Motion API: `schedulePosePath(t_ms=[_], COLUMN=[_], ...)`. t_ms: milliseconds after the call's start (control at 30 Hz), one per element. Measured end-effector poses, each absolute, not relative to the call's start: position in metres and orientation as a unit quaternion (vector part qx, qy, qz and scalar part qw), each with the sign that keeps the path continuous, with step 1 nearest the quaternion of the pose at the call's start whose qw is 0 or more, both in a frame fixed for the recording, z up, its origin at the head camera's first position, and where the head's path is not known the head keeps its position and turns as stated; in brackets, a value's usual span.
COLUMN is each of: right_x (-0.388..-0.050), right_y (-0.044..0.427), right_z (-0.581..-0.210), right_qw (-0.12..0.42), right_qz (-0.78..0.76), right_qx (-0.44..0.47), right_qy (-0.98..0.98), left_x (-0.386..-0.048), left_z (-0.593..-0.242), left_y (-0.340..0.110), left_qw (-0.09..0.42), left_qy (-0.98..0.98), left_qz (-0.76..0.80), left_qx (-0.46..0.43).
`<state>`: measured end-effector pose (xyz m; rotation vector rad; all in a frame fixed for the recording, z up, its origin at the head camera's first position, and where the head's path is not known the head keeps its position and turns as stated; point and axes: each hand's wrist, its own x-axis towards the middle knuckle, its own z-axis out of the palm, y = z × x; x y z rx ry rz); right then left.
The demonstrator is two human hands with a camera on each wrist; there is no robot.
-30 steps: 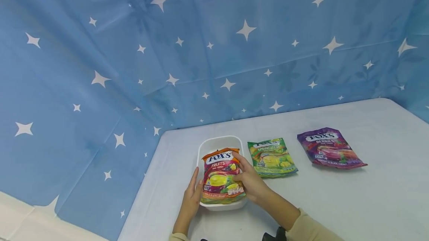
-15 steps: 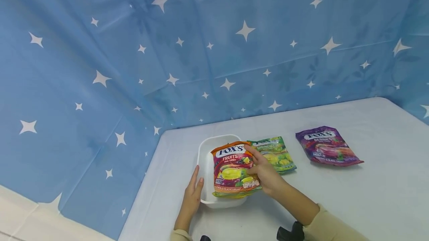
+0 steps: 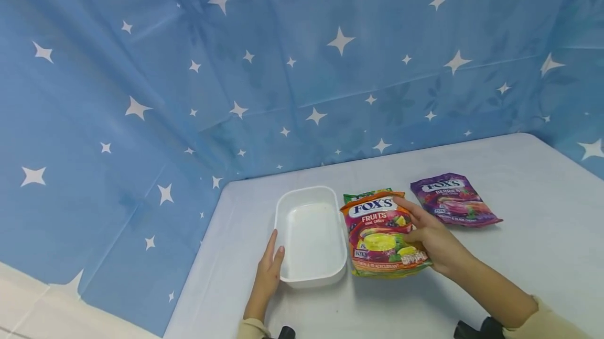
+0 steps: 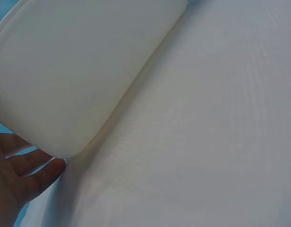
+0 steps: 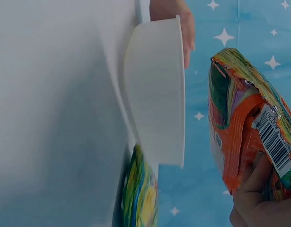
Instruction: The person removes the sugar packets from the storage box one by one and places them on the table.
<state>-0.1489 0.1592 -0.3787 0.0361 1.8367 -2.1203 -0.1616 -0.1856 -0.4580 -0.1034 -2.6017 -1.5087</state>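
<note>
My right hand [image 3: 439,244] grips the right side of an orange and red Fox's Fruits candy bag [image 3: 377,237], held above the table. In the right wrist view, curled fingers [image 5: 259,189] show on the bag's back beside a barcode. Behind it, a green candy bag [image 3: 351,198] is mostly hidden. A white plastic tub [image 3: 311,244] with nothing in it stands left of the bags. Against the tub's left side rests my left hand [image 3: 266,273], its fingers straight; the left wrist view shows fingers [image 4: 43,177] touching the tub's lower corner.
A purple Fox's Berries candy bag [image 3: 455,201] lies on the white-covered table [image 3: 519,265], right of the held bag. A blue curtain [image 3: 302,77] with white stars hangs behind the table and along its left side.
The right hand has lifted the Fruits bag from over the tub and carried it rightward, in front of the green bag. The tub's inside is now visible. The left hand stays at its side.
</note>
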Motion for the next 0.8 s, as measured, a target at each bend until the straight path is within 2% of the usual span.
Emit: schedulePosePath(t_ms=[533,800], right_x=[-0.124,-0.115], right_y=[0.233,0.249], right_z=[-0.398,-0.407], right_qw=[0.221,0.248], right_qz=[-0.656,-0.632], right_qx=[0.050,0.078], right_qy=[0.719,0.730], left_x=[-0.162,-0.162], left_z=[-0.460,-0.461], left_y=[-0.186,-0.187], left_qw=[0.065,0.065], left_qy=[-0.852,-0.857], left_qz=[-0.519,-0.509], left_qx=[-0.039,-0.039])
